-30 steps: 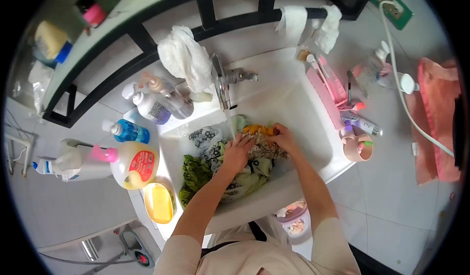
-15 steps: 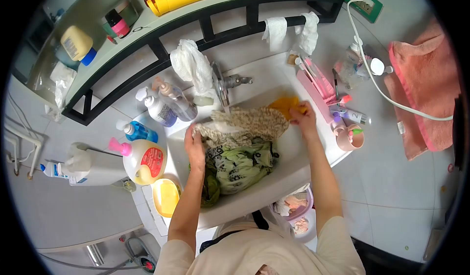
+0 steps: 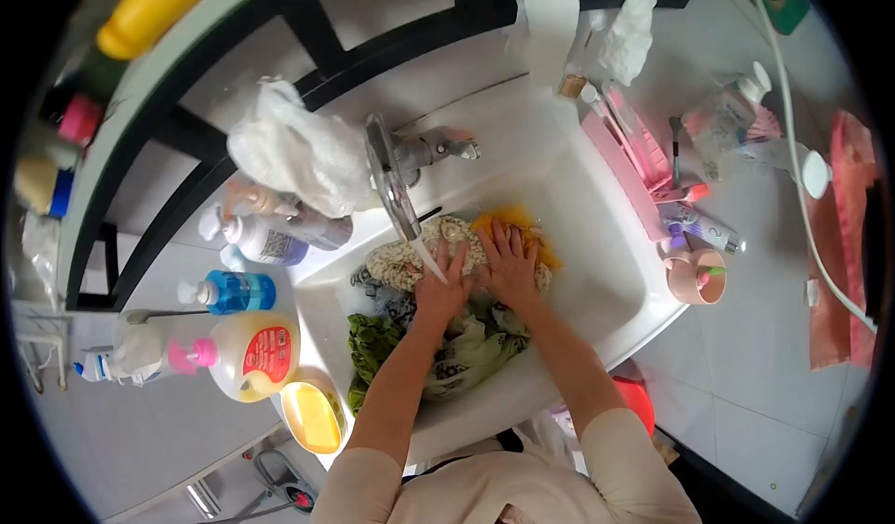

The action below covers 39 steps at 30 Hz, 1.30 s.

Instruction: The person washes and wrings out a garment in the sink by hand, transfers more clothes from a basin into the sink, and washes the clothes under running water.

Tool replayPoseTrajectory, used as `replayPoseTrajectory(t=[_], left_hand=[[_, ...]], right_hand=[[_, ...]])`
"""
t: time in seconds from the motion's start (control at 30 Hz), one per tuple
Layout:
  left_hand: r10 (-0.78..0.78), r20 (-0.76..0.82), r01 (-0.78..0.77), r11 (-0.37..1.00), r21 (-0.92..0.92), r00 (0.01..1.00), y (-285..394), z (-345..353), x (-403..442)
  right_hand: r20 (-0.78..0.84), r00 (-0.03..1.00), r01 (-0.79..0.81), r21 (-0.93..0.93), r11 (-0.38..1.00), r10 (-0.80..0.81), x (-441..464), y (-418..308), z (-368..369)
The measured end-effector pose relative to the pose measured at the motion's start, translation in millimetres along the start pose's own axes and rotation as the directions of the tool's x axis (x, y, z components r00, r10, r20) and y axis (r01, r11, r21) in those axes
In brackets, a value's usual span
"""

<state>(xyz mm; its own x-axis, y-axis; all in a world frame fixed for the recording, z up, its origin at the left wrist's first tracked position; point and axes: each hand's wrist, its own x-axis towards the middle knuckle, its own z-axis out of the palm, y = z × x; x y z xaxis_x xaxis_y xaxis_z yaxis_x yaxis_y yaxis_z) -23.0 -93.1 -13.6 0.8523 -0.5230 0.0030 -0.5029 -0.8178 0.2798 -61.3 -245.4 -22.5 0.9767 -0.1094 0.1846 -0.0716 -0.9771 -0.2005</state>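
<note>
Both hands press down on wet cloth in the white sink. My left hand lies on a beige speckled cloth, with a stream from the faucet falling by it. Beside it, my right hand is spread flat over the same cloth and touches an orange-yellow cloth. Below the wrists a pale green patterned cloth is bunched up, partly hidden by the forearms. Dark green cloth sits at the sink's left side.
Left of the sink stand pump bottles, a blue one and a large yellowish one among them, plus a yellow soap dish. On the right are a pink holder and a pink cup. A white cloth hangs near the faucet.
Both hands have moved inward from the cloth's two ends and now press on its middle. The speckled cloth is more bunched, lower in the sink. The view has shifted closer.
</note>
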Motion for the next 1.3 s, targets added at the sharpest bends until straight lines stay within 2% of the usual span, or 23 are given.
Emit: replayPoseTrajectory(t=[0.07, 0.17, 0.27, 0.37, 0.47, 0.57, 0.67, 0.7, 0.77, 0.8, 0.87, 0.93, 0.97, 1.03, 1.07, 1.17, 1.27, 1.3], left_hand=[[-0.06, 0.131, 0.072, 0.993, -0.09, 0.99, -2, 7, 14], [-0.052, 0.179, 0.058, 0.998, -0.029, 0.982, -6, 19, 18], [-0.02, 0.22, 0.027, 0.999, -0.029, 0.975, -8, 12, 28], [-0.087, 0.37, 0.102, 0.995, -0.02, 0.925, -11, 14, 30], [-0.04, 0.281, 0.069, 0.993, -0.094, 0.959, -14, 13, 19], [-0.062, 0.339, 0.12, 0.981, -0.153, 0.939, -5, -14, 1], [-0.061, 0.448, 0.114, 0.989, -0.092, 0.892, 3, -33, -16], [-0.058, 0.433, 0.12, 0.986, -0.117, 0.9, 5, -40, -22], [-0.051, 0.404, 0.13, 0.977, -0.17, 0.913, 9, -53, -32], [-0.037, 0.292, 0.123, 0.951, -0.282, 0.956, 11, -58, -35], [-0.045, 0.067, 0.073, 0.864, -0.498, 0.997, 18, -65, -41], [-0.089, -0.061, 0.019, 0.704, -0.71, 0.994, 17, -66, -25], [-0.121, -0.118, -0.02, 0.608, -0.793, 0.986, 15, -69, -15], [-0.322, -0.124, -0.048, 0.233, -0.971, 0.939, 35, -124, -12], [-0.415, -0.095, -0.091, 0.028, -0.995, 0.905, 45, -153, -14], [-0.465, -0.272, -0.204, 0.193, -0.96, 0.842, 51, -196, -18], [-0.389, -0.394, -0.082, 0.617, -0.783, 0.833, 62, -213, -17], [-0.291, -0.418, -0.045, 0.774, -0.632, 0.861, 59, -204, -16]], right_hand=[[-0.045, 0.997, 0.061, -0.007, 0.998, -0.062, 13, 12, 4], [0.033, 0.995, 0.101, -0.057, 0.993, -0.099, 16, 23, 30], [0.105, 0.991, 0.093, -0.049, 0.994, -0.088, 30, 22, 22], [0.09, 0.984, 0.156, -0.015, 0.988, -0.154, 35, 31, 32], [-0.001, 0.977, 0.214, 0.104, 0.971, -0.215, 25, 26, -28], [0.307, 0.951, 0.01, 0.05, 0.999, -0.025, 0, 27, -42], [0.402, 0.915, -0.012, 0.064, 0.998, -0.014, -15, 23, -45], [0.462, 0.886, -0.071, 0.08, 0.994, 0.026, -14, 12, -67], [0.405, 0.914, -0.1, 0.225, 0.969, 0.0, -9, -9, -110], [0.382, 0.924, -0.114, 0.294, 0.949, -0.007, -10, -19, -128], [0.098, 0.982, 0.098, 0.47, 0.877, -0.162, 5, -35, -158], [-0.142, 0.955, 0.297, 0.477, 0.828, -0.261, 19, -58, -203], [-0.169, 0.946, 0.324, 0.478, 0.817, -0.276, 25, -64, -221], [-0.225, 0.924, 0.381, 0.475, 0.793, -0.309, 37, -71, -251], [-0.222, 0.927, 0.374, 0.485, 0.791, -0.302, 42, -68, -262], [-0.203, 0.948, 0.317, 0.569, 0.759, -0.243, 44, -60, -271], [-0.108, 0.984, 0.175, 0.711, 0.681, -0.141, 39, -56, -228], [-0.04, 0.99, 0.119, 0.732, 0.67, -0.132, 40, -51, -205]])
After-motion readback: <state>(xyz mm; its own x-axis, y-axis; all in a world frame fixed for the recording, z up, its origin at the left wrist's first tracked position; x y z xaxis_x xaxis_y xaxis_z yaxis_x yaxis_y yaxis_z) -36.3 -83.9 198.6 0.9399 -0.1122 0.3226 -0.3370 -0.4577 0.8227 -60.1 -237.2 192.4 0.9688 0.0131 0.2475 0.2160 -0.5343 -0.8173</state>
